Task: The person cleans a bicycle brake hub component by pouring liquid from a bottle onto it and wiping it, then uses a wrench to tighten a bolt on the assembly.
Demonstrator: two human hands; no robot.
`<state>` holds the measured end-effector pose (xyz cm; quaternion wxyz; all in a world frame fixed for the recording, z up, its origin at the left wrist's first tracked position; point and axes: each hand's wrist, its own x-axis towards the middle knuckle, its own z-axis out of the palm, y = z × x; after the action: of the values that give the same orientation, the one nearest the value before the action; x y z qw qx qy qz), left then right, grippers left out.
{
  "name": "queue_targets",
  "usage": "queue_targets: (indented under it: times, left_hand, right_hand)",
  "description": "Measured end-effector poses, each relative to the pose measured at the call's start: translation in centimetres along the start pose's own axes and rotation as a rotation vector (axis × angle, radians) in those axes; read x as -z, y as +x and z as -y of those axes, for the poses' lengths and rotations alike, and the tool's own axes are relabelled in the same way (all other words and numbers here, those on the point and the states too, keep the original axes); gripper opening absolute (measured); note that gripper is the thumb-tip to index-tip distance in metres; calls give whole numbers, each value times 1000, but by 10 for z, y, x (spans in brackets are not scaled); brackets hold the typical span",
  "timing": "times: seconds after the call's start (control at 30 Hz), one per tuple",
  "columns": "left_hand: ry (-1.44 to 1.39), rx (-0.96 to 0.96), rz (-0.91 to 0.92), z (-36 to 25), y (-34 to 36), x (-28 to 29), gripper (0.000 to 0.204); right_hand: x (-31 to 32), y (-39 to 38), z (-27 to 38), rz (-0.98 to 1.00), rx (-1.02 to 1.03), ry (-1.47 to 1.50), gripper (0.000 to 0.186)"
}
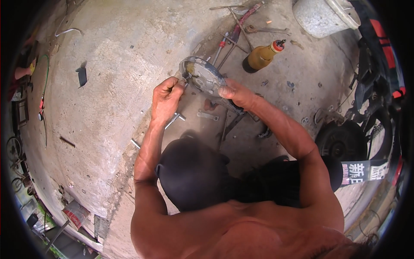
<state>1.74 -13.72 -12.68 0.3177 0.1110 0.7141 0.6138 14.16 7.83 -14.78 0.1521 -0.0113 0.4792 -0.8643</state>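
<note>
My right hand (235,93) grips the edge of a round grey metal cover (208,77), worn and oval in outline. My left hand (167,96) is closed in a pinch at the cover's left end, beside a small thin silvery piece; what lies between its fingers is too small to make out. A T-handled wrench (173,121) lies on the floor, partly hidden by my left forearm. Below the cover is a flat silver spanner (208,115). Beyond it rest a thin tool with a red handle (221,44) and a longer red bar (248,16).
A squeeze bottle (261,56) of yellow-brown liquid stands beyond my right hand. Farther off are another spanner (271,30) and a whitish bucket (319,19). At right are a black wheel (340,144) and vehicle parts. A green hose (45,82) runs along the left.
</note>
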Motion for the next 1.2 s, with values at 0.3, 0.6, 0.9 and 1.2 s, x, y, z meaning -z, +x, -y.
queue_targets:
  times: [0.3,0.6,0.9,1.2]
  left_hand:
    - [396,-334,-19,1,5,-8,11]
    - [-428,40,6,58,13,-6,18]
    - [-799,430,309,37,22,10,19]
    - [642,-579,-94,31,5,-14,13]
  right_hand:
    - [-6,0,25,0,-202,-153,84]
    - [-13,6,6,-138,235,-889,95]
    - [-14,5,20,-130,-211,-357,89]
    - [1,-1,12,-134,-15,-486,84]
